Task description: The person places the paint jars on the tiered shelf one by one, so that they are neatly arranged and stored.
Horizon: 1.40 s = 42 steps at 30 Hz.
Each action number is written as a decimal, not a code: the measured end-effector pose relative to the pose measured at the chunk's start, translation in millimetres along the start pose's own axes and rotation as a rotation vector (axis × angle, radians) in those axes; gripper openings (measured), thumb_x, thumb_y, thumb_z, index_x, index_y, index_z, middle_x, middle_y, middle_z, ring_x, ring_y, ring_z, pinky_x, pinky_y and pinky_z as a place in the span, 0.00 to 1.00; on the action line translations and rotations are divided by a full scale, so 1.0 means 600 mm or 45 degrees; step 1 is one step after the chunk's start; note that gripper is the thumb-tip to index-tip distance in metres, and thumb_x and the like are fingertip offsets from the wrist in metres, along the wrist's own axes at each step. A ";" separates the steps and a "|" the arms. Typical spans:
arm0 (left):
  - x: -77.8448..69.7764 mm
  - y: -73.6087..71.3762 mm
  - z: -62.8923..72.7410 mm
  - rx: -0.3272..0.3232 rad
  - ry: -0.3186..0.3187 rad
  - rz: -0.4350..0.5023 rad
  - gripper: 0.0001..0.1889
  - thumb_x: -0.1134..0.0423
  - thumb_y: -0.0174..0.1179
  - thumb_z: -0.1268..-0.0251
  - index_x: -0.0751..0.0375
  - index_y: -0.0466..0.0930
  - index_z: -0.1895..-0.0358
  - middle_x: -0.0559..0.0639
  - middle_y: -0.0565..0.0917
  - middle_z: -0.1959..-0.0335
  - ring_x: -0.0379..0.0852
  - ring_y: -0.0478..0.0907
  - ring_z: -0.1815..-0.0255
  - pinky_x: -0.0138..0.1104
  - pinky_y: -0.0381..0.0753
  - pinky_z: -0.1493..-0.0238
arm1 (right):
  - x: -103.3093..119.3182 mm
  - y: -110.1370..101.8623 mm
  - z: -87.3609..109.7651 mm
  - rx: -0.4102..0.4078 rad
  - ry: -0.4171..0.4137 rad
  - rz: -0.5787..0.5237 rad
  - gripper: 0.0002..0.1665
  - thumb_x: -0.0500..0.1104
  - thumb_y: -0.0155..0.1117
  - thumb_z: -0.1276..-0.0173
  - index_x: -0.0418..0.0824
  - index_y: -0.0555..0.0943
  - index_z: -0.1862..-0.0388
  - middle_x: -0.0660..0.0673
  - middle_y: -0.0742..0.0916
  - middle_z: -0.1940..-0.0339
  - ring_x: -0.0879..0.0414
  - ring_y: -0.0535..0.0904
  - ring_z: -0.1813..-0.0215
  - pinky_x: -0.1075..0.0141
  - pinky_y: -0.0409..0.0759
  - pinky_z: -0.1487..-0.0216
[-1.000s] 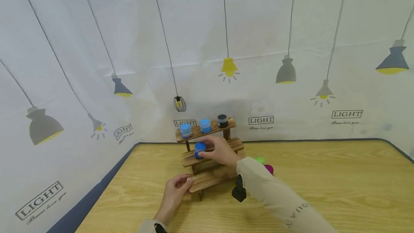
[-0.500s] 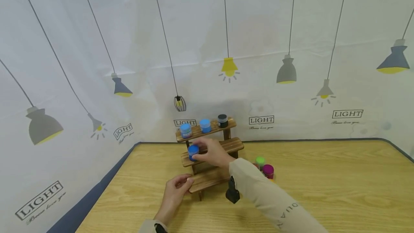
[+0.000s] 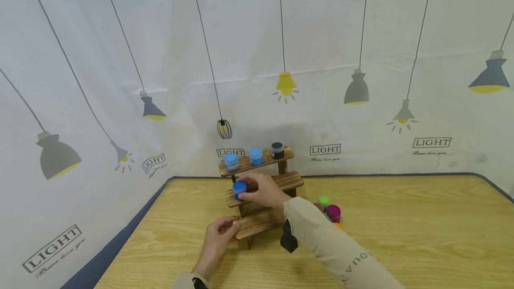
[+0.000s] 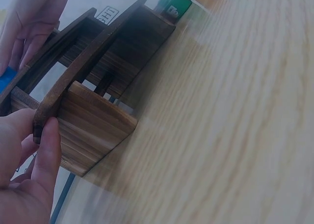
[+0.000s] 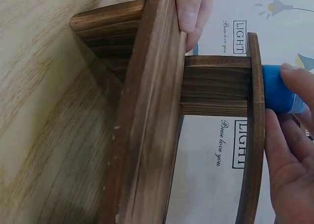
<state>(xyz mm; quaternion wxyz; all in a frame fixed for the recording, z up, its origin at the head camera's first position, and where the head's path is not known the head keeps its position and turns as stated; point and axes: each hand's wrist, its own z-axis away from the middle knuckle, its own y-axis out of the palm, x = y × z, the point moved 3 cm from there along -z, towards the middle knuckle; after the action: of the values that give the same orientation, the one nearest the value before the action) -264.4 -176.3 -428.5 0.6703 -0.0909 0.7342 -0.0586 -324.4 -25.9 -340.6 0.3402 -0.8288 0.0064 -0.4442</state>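
A three-tier wooden stand (image 3: 259,223) rises in steps in the head view. My right hand (image 3: 265,190) holds a blue paint jar (image 3: 239,186) between thumb and fingers at the left end of the middle shelf. In the right wrist view the jar (image 5: 277,89) stands with its base against that shelf. My left hand (image 3: 218,235) pinches the left end of the lowest shelf; the left wrist view shows thumb and finger on either side of the board's end (image 4: 45,111).
On the top shelf stand two light blue jars (image 3: 231,163) (image 3: 255,156) and a black jar (image 3: 277,150). Right of the stand, several jars, among them a magenta jar (image 3: 333,213) and a lime green jar (image 3: 323,201), are partly behind my right sleeve. A printed curtain (image 3: 385,146) hangs behind the table.
My right hand has moved left along the middle shelf with the blue paint jar, to the shelf's left end. More of the jars at the right show. My left hand stays put.
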 end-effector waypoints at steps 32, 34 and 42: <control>0.005 0.000 -0.002 -0.027 -0.004 0.013 0.18 0.63 0.59 0.42 0.74 0.76 0.54 0.53 0.80 0.68 0.37 0.75 0.75 0.31 0.77 0.74 | -0.003 -0.002 0.000 0.058 0.062 -0.056 0.23 0.40 0.66 0.45 0.36 0.73 0.51 0.44 0.80 0.57 0.52 0.76 0.53 0.62 0.74 0.52; 0.006 0.000 -0.003 -0.022 -0.012 0.013 0.18 0.62 0.58 0.42 0.74 0.76 0.54 0.54 0.80 0.67 0.37 0.75 0.74 0.31 0.77 0.74 | -0.003 -0.002 0.001 0.065 0.079 -0.058 0.25 0.41 0.66 0.45 0.35 0.72 0.49 0.43 0.79 0.55 0.51 0.75 0.52 0.61 0.73 0.52; 0.005 0.001 -0.003 -0.014 -0.002 0.004 0.17 0.63 0.58 0.41 0.75 0.75 0.54 0.55 0.80 0.66 0.38 0.75 0.74 0.32 0.78 0.74 | 0.000 -0.001 0.010 0.076 0.132 -0.162 0.32 0.39 0.64 0.43 0.33 0.65 0.41 0.39 0.76 0.50 0.48 0.72 0.47 0.61 0.74 0.51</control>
<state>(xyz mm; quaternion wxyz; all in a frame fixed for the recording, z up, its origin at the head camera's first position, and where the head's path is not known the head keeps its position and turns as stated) -266.4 -176.5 -431.0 0.6704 -0.0936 0.7342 -0.0534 -320.1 -22.2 -342.7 0.3349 -0.7929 -0.0418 -0.5073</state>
